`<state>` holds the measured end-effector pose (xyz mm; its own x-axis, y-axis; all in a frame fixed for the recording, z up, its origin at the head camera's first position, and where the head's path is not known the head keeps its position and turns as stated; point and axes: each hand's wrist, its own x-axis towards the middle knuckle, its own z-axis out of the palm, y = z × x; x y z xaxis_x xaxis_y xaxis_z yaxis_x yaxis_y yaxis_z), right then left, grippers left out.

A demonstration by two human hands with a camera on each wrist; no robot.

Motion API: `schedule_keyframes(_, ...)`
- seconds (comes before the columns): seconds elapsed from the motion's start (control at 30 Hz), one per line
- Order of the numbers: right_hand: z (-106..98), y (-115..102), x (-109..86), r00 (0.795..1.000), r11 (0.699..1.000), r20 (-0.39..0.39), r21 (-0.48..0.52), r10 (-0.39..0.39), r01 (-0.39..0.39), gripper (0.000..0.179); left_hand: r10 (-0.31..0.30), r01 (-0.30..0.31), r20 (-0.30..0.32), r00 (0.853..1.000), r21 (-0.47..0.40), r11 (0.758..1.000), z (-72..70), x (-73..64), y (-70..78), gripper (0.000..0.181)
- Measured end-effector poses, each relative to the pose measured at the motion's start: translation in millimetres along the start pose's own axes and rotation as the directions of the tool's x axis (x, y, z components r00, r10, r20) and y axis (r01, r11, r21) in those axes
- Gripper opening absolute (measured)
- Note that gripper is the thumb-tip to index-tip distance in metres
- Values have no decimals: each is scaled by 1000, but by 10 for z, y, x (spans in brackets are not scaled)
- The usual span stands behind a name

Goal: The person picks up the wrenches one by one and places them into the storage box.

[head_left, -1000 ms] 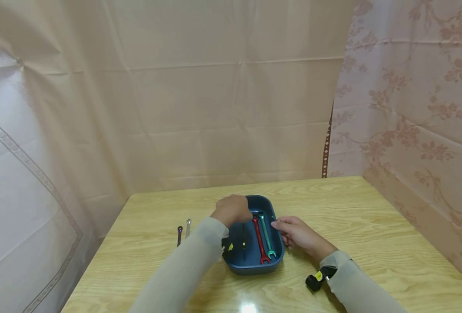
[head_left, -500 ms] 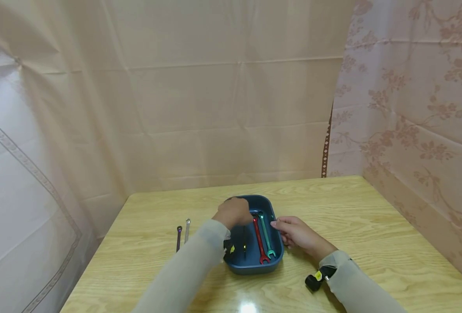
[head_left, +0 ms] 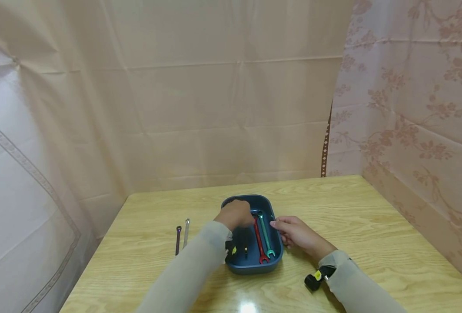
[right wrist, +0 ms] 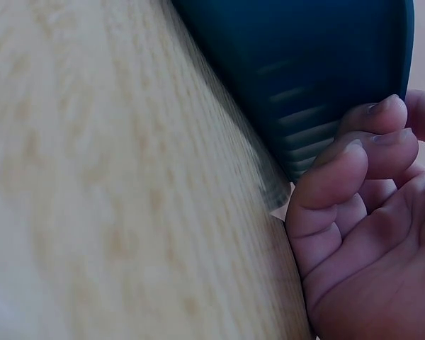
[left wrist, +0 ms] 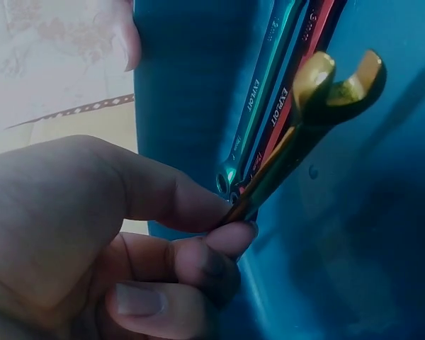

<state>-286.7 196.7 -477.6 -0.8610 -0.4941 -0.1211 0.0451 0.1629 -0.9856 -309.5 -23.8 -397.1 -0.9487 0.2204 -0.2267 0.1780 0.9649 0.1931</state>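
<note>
Inside a blue tray (head_left: 254, 270), my left hand (head_left: 234, 214) pinches a gold wrench (left wrist: 308, 131) near one end, between thumb and fingers. The wrench's open jaw end points up and away from the hand in the left wrist view. To its right, a red wrench (head_left: 259, 241) and a green wrench (head_left: 266, 235) lie side by side in the tray. My right hand (head_left: 299, 233) holds the tray's right side, thumb at the rim and curled fingers (right wrist: 333, 177) against the outer wall. In the head view, the left hand hides the gold wrench's far end.
Left of the tray, a dark purple wrench (head_left: 177, 240) and a silver wrench (head_left: 186, 233) lie on the wooden table (head_left: 371, 243), partly behind the left sleeve. Curtains (head_left: 231, 108) hang along the table's back and right edges.
The left hand has shifted slightly to the right inside the tray, bringing the gold wrench a little closer to the red one. My right hand and the tray look almost unmoved.
</note>
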Motion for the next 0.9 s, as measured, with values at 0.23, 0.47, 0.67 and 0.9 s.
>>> schedule_keyframes(0.23, 0, 8, 4, 1000, 1000, -2, 1, -3, 3, 36, 7, -7, 24, 1000, -21, 1000, 15, 1, -2, 22)
schedule_keyframes(0.47, 9, -11, 2, 1000, 1000, -2, -5, -3, 3, 38, -13, 15, 77, 997, -28, 1000, 27, 4, -10, 22)
schedule_keyframes(0.67, 2, -19, 1, 1000, 1000, 5, -2, -1, 1, 37, -29, 33, 137, 990, -28, 999, 40, 8, 16, 20)
schedule_keyframes(0.9, 0, -4, -12, 1000, 1000, 10, 10, -23, 23, 35, -15, 17, 148, 989, -7, 1000, 51, 10, 53, 23)
